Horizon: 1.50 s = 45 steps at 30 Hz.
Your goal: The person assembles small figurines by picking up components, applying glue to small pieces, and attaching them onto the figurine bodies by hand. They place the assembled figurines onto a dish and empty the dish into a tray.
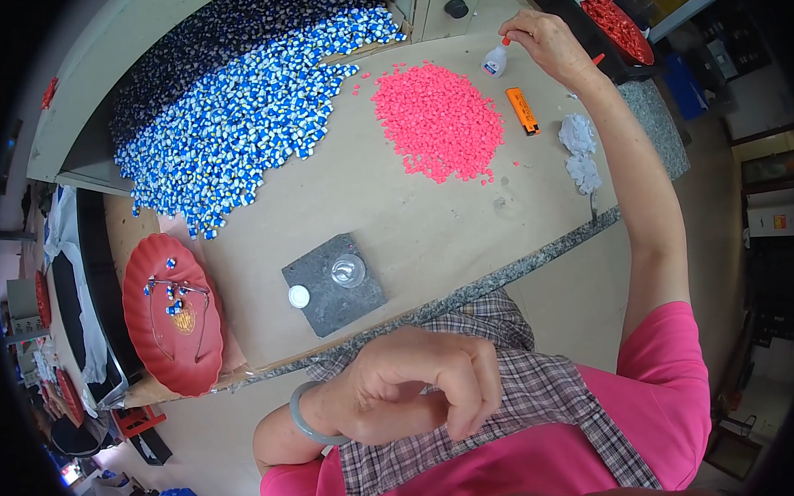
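My right hand [549, 43] reaches to the far right of the table and pinches the red cap of a small white glue bottle [495, 63]. Below the bottle lies an orange lighter or cutter-like tool [522, 111]. My left hand [423, 380], with a pale bangle at the wrist, is curled in front of my body near the table edge. Whatever its fingers hold, if anything, is hidden. Beyond it a dark grey slab [322, 266] carries a small clear glass dish [348, 271] and a round white cap [299, 297]. A heap of pink pieces [436, 115] lies mid-table.
A large pile of blue-and-white pieces [244, 122] covers the far left. At the near left, a red scalloped tray [142, 327] holds eyeglasses [208, 311] and several blue-and-white pieces. Crumpled white tissue [578, 137] sits by the right edge. A dark container of red pieces [617, 26] stands beyond.
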{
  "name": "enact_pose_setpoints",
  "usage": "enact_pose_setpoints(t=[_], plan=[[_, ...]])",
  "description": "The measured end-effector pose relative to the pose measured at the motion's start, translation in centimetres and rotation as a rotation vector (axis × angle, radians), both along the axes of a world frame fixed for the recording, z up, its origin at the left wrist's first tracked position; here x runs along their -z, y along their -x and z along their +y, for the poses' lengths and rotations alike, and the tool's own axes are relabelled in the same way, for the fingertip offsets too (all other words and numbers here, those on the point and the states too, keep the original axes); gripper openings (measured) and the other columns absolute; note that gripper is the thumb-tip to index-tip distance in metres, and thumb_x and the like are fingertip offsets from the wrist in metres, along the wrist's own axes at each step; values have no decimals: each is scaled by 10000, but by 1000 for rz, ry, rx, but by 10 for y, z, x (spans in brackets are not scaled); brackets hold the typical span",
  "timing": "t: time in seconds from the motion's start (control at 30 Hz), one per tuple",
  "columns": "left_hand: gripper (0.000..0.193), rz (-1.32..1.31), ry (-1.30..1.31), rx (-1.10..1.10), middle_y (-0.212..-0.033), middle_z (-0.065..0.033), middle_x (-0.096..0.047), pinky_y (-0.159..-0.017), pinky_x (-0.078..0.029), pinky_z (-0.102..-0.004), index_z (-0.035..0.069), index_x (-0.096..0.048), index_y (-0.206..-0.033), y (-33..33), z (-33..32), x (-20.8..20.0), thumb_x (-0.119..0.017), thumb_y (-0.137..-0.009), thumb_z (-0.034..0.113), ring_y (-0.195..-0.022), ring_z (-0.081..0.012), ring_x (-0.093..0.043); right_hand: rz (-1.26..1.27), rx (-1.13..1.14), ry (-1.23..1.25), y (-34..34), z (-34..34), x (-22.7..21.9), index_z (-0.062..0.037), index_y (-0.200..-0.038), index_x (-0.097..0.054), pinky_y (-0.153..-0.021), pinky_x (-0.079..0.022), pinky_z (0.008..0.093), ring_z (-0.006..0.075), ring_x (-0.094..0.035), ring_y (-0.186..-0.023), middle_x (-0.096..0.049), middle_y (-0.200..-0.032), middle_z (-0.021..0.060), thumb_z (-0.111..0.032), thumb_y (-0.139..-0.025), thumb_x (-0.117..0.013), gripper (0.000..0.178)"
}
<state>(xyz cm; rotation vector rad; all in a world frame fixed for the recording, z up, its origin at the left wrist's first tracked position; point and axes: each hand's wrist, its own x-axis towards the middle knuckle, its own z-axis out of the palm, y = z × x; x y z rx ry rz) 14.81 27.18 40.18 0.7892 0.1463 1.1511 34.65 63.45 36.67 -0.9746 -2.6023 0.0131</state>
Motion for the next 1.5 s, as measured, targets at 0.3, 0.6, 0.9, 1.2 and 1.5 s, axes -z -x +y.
enact_pose_setpoints(t=[0.3,0.6,0.9,1.2,1.5], plan=[[153,37,-33,50,-788,-121,-620,-602,-433,-315,19,-643,-771,5,1,2,-569,-783,-114,-710,-223,-567,39,-19,8,-3,5,-5,-17,-1017,-707,-729,-517,306,212,-650,-828,-672,-938,78,-116,-938,-607,161],[190,32,-32,29,-783,-123,-617,-602,-425,-313,14,-643,-773,5,2,4,-544,-734,-143,-705,-224,-571,4,-28,19,-4,10,-1,-17,-1022,-703,-737,-532,309,209,-652,-827,-668,-941,84,-107,-941,-600,159],[189,25,-31,24,-786,-120,-620,-609,-424,-316,18,-644,-775,5,2,7,-546,-742,-140,-703,-223,-572,-59,-56,-36,-1,5,5,-19,-1005,-711,-735,-530,312,219,-655,-826,-673,-934,89,-109,-931,-613,153],[108,-45,-177,62,-838,-151,-631,-617,-443,-349,5,-643,-864,7,0,4,-548,-855,-45,-705,-267,-583,251,179,161,0,-6,38,-94,-1249,-621,-752,-525,331,170,-619,-781,-674,-919,86,-283,-853,-733,452],[208,-2,-345,-17,-893,-209,-645,-618,-472,-400,-37,-670,-867,20,-23,-12,-521,-939,89,-781,-349,-641,188,342,261,-2,23,79,-41,-1141,-663,-722,-526,342,194,-648,-787,-694,-901,104,-388,-823,-747,478]])
